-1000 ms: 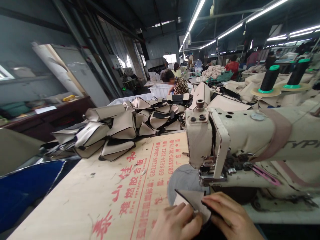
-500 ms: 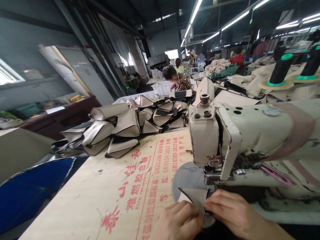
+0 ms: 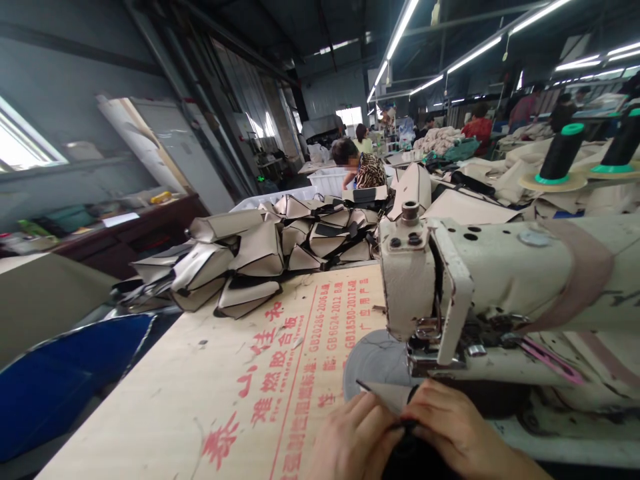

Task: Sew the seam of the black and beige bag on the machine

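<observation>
My left hand (image 3: 353, 440) and my right hand (image 3: 453, 427) are close together at the bottom edge, both pinching a beige piece with black trim (image 3: 387, 395). The piece lies just in front of the needle area of a cream sewing machine (image 3: 450, 280). A grey round plate (image 3: 373, 357) shows under the machine head, behind the piece. My fingers are curled and pressed onto the piece, whose lower part is hidden by my hands.
A heap of folded beige and black pieces (image 3: 260, 253) lies at the far end of the wooden table (image 3: 235, 393) with red print. Black thread cones (image 3: 560, 157) stand on the right. Blue material (image 3: 65, 380) lies left. Other people work behind.
My hands have drawn the piece a little toward me and closed over more of it. The view has shifted slightly.
</observation>
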The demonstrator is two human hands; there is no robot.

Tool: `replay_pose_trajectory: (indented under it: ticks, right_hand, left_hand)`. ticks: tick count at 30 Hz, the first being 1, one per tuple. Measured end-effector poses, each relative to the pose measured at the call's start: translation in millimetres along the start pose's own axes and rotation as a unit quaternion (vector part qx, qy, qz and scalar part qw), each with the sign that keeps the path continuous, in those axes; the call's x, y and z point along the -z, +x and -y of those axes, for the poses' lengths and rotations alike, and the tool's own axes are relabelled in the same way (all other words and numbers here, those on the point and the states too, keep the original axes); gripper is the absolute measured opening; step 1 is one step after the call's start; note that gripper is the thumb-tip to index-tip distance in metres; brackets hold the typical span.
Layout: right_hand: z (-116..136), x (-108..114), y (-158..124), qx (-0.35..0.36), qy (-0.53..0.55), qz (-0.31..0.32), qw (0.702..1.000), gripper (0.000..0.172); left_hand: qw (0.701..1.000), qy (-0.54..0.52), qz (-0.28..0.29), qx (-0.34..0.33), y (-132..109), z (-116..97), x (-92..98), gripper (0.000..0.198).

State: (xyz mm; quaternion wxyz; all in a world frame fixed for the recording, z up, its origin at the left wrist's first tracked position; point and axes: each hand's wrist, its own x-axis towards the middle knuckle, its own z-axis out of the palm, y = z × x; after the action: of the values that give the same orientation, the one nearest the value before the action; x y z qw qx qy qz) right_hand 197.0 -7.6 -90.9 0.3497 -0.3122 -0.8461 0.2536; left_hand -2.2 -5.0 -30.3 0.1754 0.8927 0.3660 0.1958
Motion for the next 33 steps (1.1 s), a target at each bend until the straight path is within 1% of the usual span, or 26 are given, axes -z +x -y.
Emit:
replay_pose_trajectory:
  ticks: [2,3,4,5,6,8,11,13,14,16,21,24,26,28,31,33]
  right_hand:
    - [-0.2,-2.5,0.6,0.001,0.010,-0.024,1.000,0.020]
    - [-0.4,-3.6,0.7,0.003,0.011,-0.032,0.999,0.022]
    - [-0.8,-4.5,0.7,0.004,0.011,-0.039,0.999,0.023]
    - [-1.2,-5.3,0.7,0.003,0.013,-0.042,0.999,0.024]
    - [-1.6,-6.0,0.5,0.001,0.015,-0.043,0.999,0.024]
    - [-2.8,-7.2,0.1,-0.003,0.021,-0.050,0.999,0.024]
    - [-5.3,-9.1,-0.7,0.004,0.019,-0.067,0.998,0.025]
    - [-7.1,-10.2,-0.7,0.010,0.011,-0.072,0.997,0.024]
    - [-8.0,-10.5,-0.5,0.013,0.006,-0.072,0.997,0.024]
    - [-9.5,-11.0,0.3,0.024,-0.006,-0.078,0.997,0.024]
    - [-9.9,-10.6,1.3,0.035,-0.043,-0.078,0.995,0.026]
    - [-8.2,-10.7,1.0,0.033,-0.048,-0.077,0.995,0.026]
    - [-7.0,-11.4,0.5,0.029,-0.046,-0.084,0.995,0.022]
    - [-5.8,-12.7,-0.5,0.017,-0.039,-0.094,0.995,0.016]
    - [-4.4,-15.1,-2.5,-0.041,-0.018,-0.119,0.992,0.007]
    - [-4.9,-16.2,-3.2,-0.054,-0.024,-0.101,0.993,0.015]
  left_hand:
    - [0.997,-0.023,-0.057,0.056,2.2,-4.5,-4.9,0.008]
    - [0.993,-0.031,-0.083,0.080,2.7,-5.8,-7.7,0.010]
    - [0.990,-0.037,-0.100,0.095,2.7,-6.4,-10.2,0.014]
    - [0.989,-0.039,-0.104,0.100,1.9,-6.1,-12.0,0.015]
    - [0.990,-0.038,-0.097,0.093,0.3,-5.1,-12.9,0.014]
    - [0.997,-0.013,-0.057,0.051,-5.4,-1.4,-12.0,0.019]
    - [0.997,0.073,0.024,-0.032,-16.8,4.7,-5.6,0.043]
    - [0.988,0.130,0.049,-0.062,-21.8,6.1,-0.4,0.055]
    - [0.986,0.147,0.048,-0.064,-22.5,5.7,2.1,0.056]
    - [0.985,0.153,0.053,-0.056,-20.5,2.7,6.3,0.051]
    - [0.988,0.107,0.112,-0.016,-10.8,-6.5,12.4,0.040]
    - [0.988,0.096,0.121,-0.001,-10.9,-7.1,12.0,0.040]
    - [0.990,0.083,0.117,0.010,-12.1,-5.7,10.1,0.039]
    - [0.991,0.071,0.115,0.026,-12.8,-3.9,7.8,0.038]
    - [0.991,0.048,0.116,0.045,-12.0,-1.5,5.9,0.039]
    - [0.991,0.031,0.118,0.050,-10.3,-0.4,6.3,0.040]
